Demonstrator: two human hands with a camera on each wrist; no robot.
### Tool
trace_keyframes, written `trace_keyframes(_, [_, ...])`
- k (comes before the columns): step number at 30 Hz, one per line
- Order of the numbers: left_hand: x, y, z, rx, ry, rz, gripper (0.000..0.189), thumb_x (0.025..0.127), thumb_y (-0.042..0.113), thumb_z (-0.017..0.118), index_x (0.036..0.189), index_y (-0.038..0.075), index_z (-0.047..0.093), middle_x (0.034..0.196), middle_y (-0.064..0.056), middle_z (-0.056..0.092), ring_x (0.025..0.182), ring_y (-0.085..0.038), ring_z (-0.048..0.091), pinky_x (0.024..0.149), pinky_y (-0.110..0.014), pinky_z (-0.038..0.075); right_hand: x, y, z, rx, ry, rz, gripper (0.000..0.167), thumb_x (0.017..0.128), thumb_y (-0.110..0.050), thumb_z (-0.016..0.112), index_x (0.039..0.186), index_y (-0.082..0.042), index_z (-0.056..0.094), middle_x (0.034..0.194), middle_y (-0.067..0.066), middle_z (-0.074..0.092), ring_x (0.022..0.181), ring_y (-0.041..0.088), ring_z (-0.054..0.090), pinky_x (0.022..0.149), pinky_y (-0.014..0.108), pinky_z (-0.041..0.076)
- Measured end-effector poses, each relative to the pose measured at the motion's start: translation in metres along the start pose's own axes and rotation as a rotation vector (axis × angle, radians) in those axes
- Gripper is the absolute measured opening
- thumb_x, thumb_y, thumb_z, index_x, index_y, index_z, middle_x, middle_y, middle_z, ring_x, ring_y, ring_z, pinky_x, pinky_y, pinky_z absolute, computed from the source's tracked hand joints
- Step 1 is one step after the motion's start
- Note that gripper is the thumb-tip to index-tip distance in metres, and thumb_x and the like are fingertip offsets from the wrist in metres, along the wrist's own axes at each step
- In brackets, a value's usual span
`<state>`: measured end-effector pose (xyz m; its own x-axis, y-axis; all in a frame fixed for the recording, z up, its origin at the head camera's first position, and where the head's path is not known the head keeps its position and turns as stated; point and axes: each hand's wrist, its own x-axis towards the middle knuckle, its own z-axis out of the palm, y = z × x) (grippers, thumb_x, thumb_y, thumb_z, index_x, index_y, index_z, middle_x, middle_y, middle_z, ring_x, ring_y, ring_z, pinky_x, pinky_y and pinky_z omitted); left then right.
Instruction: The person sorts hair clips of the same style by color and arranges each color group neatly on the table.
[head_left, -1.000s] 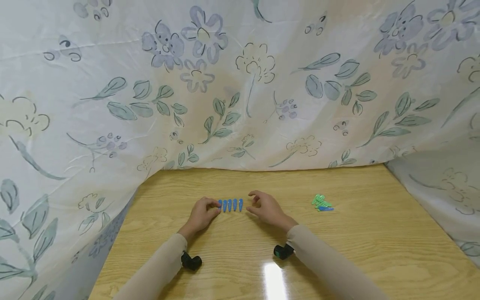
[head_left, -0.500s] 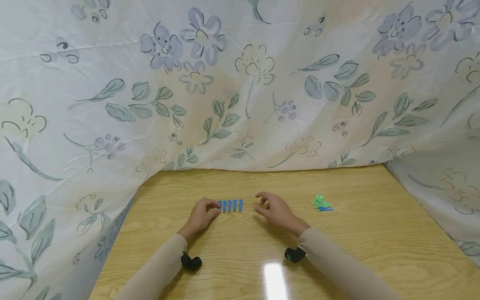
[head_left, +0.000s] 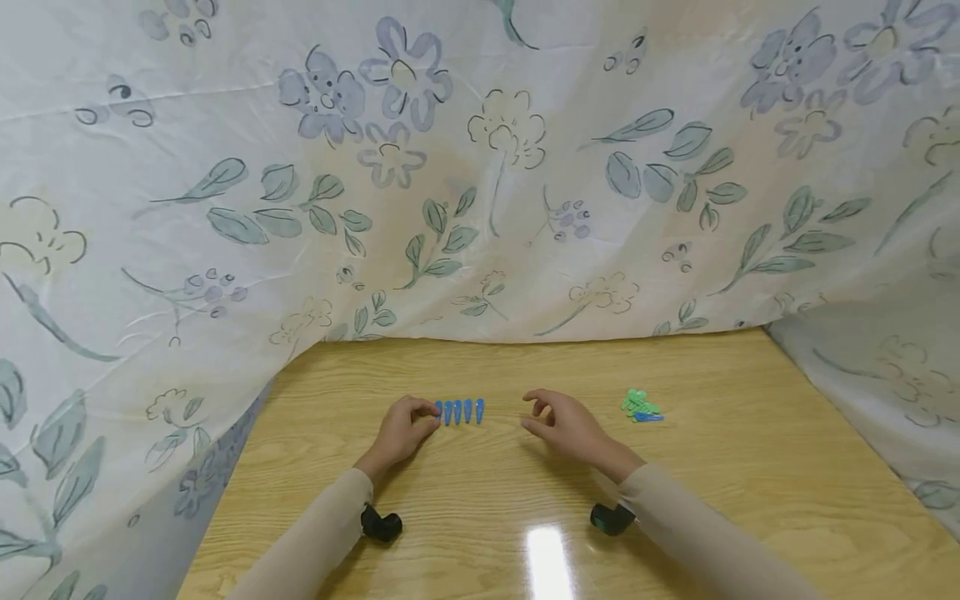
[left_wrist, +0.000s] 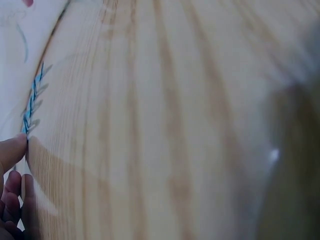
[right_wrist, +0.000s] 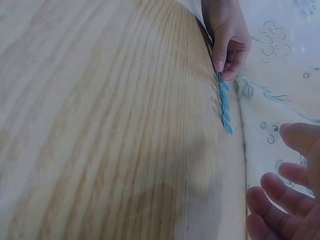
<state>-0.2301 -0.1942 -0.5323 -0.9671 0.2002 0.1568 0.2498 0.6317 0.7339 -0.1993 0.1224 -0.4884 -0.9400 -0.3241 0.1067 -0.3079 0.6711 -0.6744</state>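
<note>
Several small blue teardrop-shaped hair clips [head_left: 457, 412] lie side by side in a row on the wooden table. At the row's left end my left hand [head_left: 405, 429] pinches the leftmost blue clip [head_left: 438, 407] between thumb and fingers. The right wrist view also shows that left hand [right_wrist: 230, 40] right at the end of the row of clips [right_wrist: 225, 107]. My right hand [head_left: 573, 427] hovers to the right of the row, its fingers loosely bent and apart, holding nothing. Further right lies a pile of green hair clips [head_left: 637, 402] with one blue clip [head_left: 649, 417] at its front.
The wooden table [head_left: 480, 483] reaches back to a hanging floral cloth [head_left: 450, 250], which also drapes along both sides. Black wrist-worn cameras sit under the left forearm [head_left: 307, 533] and the right forearm [head_left: 705, 525].
My right hand has moved right, away from the row of blue clips and closer to the green pile. The left hand stays at the row's left end.
</note>
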Motion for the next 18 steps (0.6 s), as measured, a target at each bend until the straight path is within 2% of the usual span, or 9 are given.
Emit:
trace_keyframes(12, [-0.001, 0.001, -0.001, -0.015, -0.003, 0.004, 0.009, 0.090, 0.009, 0.076, 0.099, 0.011, 0.076, 0.102, -0.008, 0.066, 0.095, -0.019, 0.059, 0.085, -0.038, 0.050, -0.018, 0.006, -0.014, -0.034, 0.005, -0.016, 0.043, 0.097, -0.027, 0.070, 0.134, -0.007, 0.062, 0.107, 0.006, 0.069, 0.075, 0.009, 0.059, 0.059, 0.024, 0.047])
trace_keyframes(18, [-0.002, 0.001, -0.001, -0.012, -0.001, 0.002, 0.008, 0.090, 0.009, 0.076, 0.099, 0.010, 0.076, 0.101, -0.007, 0.067, 0.092, -0.017, 0.057, 0.083, -0.035, 0.048, -0.026, 0.017, -0.022, -0.064, 0.016, -0.010, 0.044, 0.096, -0.026, 0.071, 0.134, -0.006, 0.063, 0.106, 0.006, 0.070, 0.077, 0.008, 0.059, 0.060, 0.023, 0.047])
